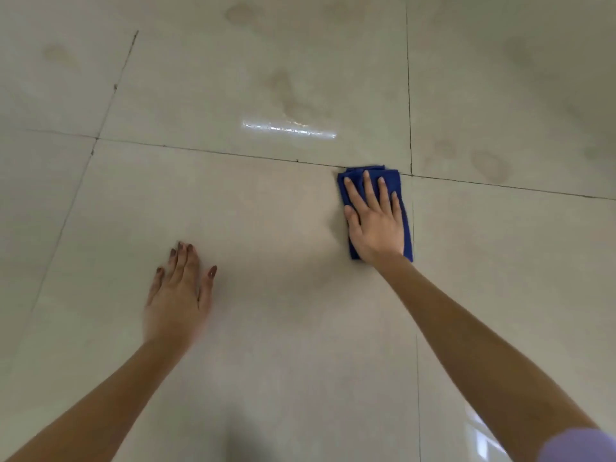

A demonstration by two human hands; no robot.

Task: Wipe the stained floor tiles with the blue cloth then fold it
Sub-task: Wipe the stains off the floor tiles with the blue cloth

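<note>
The blue cloth (396,181), folded into a narrow pad, lies on the beige floor tiles (266,201) close to where the dark grout lines cross. My right hand (373,221) presses flat on top of it with fingers spread, hiding most of the cloth. My left hand (178,291) rests flat on the bare tile to the left, fingers apart and holding nothing. Brownish stains mark the tiles further away: a streaky one (286,95) straight ahead and rounder ones (490,165) on the tile at the right.
Dark grout lines (213,151) divide the large glossy tiles. A bright light reflection (286,128) shines on the far tile. More faint stains (243,13) lie at the top. A lilac sleeve (580,445) shows at the bottom right.
</note>
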